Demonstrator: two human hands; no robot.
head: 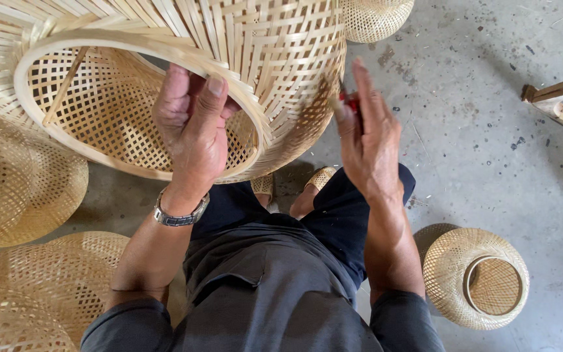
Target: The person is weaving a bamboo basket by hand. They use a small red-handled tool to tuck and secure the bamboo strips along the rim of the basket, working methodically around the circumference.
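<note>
While the left hand (191, 133) is curled over the round rim of a big woven bamboo basket (275, 45), fingers hooked inside the opening and thumb side pressing on the rim band, the right hand (369, 140) sits just beside the basket's outer wall, pinched shut around a small red tool (352, 102), with the index finger sticking up straight. Can't really tell what the red thing is, it's mostly hidden between the fingers and a bit blurred, but its tip looks to be touching the weave at the basket's right edge. The basket itself is pale straw colour, open criss-cross weave, dome-shaped, tipped on its side so the opening faces the camera, held up over the person's lap above the dark trousers. There's a metal wristwatch (180, 215) on the left wrist. Moving outward: more woven baskets are stacked at the left (21, 189), a smaller one (476, 277) sits mouth-up on the concrete floor (477, 163) near the right elbow, another small one (373, 18) is at the top edge, and a wooden piece (552, 98) lies well off to the right.
</note>
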